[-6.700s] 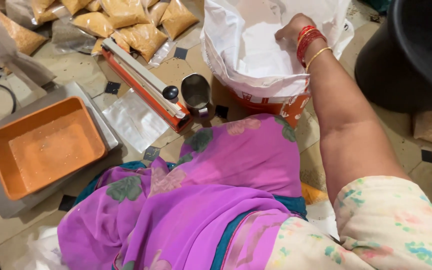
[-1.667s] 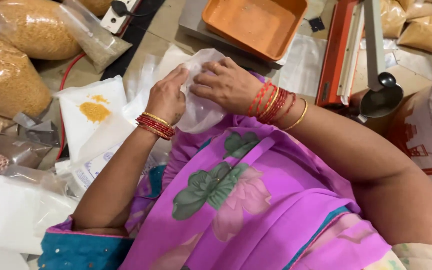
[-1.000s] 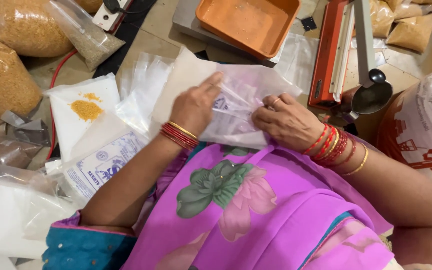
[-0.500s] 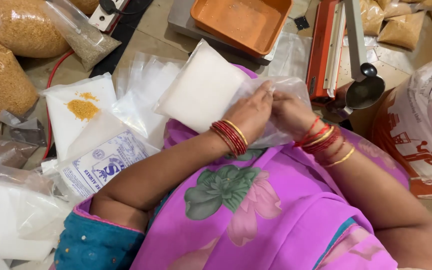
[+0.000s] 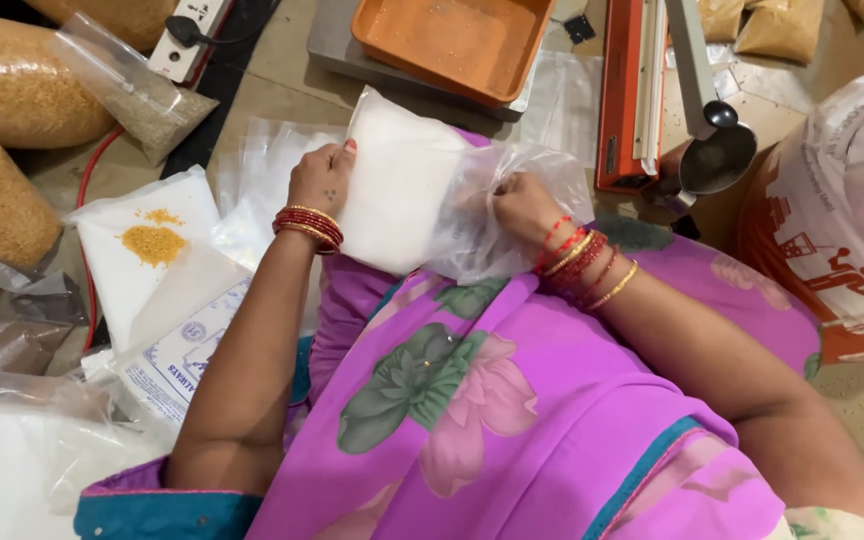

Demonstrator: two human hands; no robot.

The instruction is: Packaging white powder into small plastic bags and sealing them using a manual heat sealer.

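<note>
My left hand [image 5: 320, 178] grips the left edge of a clear plastic bag [image 5: 402, 180] filled with a white granular stuff, resting on my pink-clad lap. My right hand [image 5: 522, 205] sits inside or under the crumpled open end of the same bag [image 5: 532, 165], its fingers closed on the plastic. Both wrists wear red and gold bangles.
An orange tray [image 5: 452, 40] on a grey scale stands ahead. A red heat sealer [image 5: 632, 90] and a metal scoop [image 5: 717, 155] lie to the right, beside a large white sack [image 5: 842, 200]. Bags of yellow grain [image 5: 12, 90] and empty plastic bags [image 5: 152, 250] crowd the left.
The filled white bag has turned and slid left across my lap. My left hand moved out to its left edge and my right hand went into the crumpled open end.
</note>
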